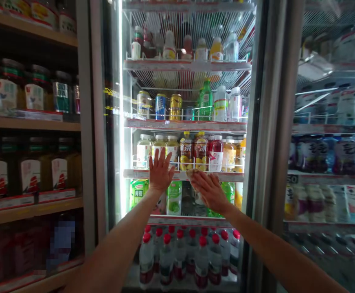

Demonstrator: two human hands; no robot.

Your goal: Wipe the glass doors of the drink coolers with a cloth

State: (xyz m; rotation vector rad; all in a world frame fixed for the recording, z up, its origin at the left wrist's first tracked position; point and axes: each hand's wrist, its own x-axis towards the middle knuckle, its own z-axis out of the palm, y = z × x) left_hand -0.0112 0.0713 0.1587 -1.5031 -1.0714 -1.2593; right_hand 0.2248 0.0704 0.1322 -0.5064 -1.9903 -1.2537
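My left hand is held up in front of the lit drinks fridge, fingers spread, palm toward the glass door. It looks flat against the glass, before the pale-lidded bottles. To its right, my right hand is stretched out with its fingers together, pointing up and left. A pale, crumpled cloth peeks out at its fingertips, pressed toward the door; most of it is hidden under the hand. Behind the hands, a shelf edge carries brown tea bottles with yellow caps.
Red-capped water bottles fill the fridge bottom. Cans and more bottles stand on upper shelves. A metal door frame rises at the right, beside another drinks fridge. Wooden shelves with jars and bottles stand at the left.
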